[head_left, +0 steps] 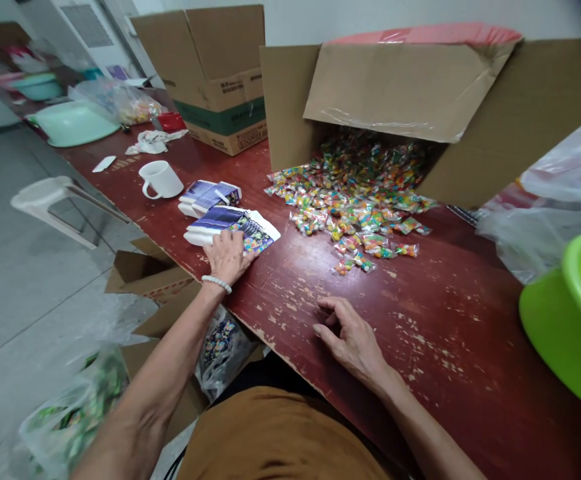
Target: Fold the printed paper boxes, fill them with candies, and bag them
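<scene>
My left hand (pixel 226 259) rests flat on a stack of printed blue-and-white packets (pixel 230 227) near the table's near edge, with a white beaded bracelet (pixel 216 284) on its wrist. A second stack of packets (pixel 210 197) lies just beyond it. My right hand (pixel 347 332) lies on the worn red wooden table (pixel 420 320) with loosely curled fingers, holding nothing. It is nearest to the scattered small colourful plastic-wrapped sweets (pixel 353 200), which spill from an open cardboard box (pixel 400 87) lying on its side.
A white mug (pixel 161 180) stands on the table left of the packets. A bright green plastic basin (pixel 570 320) and a clear plastic bag (pixel 545 213) are at the right. Another cardboard box (pixel 215 73), pale green basins (pixel 73 123) and a white stool (pixel 65 203) are at the back and left.
</scene>
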The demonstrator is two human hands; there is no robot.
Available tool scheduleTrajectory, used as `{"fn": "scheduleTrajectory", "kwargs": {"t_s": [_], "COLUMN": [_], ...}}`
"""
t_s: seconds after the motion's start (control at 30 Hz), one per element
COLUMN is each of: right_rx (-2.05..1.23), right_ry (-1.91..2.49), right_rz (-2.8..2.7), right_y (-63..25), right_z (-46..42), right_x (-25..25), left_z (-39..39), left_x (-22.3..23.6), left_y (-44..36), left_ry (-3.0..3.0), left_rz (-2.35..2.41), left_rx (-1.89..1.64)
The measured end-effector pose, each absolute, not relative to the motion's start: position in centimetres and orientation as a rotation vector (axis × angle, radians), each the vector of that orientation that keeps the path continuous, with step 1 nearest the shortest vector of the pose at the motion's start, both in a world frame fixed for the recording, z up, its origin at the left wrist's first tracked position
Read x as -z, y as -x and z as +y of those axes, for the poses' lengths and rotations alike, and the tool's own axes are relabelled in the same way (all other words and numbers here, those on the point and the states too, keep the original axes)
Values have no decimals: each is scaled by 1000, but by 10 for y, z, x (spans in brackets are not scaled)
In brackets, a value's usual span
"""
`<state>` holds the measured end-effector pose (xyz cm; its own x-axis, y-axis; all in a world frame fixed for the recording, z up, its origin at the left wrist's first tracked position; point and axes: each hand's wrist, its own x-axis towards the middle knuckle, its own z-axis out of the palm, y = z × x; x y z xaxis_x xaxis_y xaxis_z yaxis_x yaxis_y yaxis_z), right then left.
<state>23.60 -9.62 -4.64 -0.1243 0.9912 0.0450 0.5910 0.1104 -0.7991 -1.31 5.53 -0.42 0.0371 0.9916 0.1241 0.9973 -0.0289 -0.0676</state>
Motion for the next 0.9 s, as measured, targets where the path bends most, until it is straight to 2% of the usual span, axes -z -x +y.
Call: {"fn": "scheduleTrajectory", "kwargs": {"t_s": [0.37, 0.57, 0.67, 0.83, 0.9], "right_rx": [-882, -914, -1016, -1232, -1290], "right_ry": [1602, 1628, 1606, 1349, 1213], "right_rz": [-1737, -1699, -1596, -1064, -956], "right_y": [-238, -239, -239, -227, -218], "right_z": [-88, -85, -82, -68, -64], "right_x": [43, 42, 41, 33, 26], "left_z": [50, 52, 46, 0, -26], "left_x": [2, 4, 2, -5, -8], "left_y": [12, 11, 8, -9, -18], "left_ry": [2180, 2145, 2234, 2555, 2830], "left_rz": [-2013, -2024, -2206, -2703, -2908], "left_rx": [57, 222, 557, 1734, 1864]}}
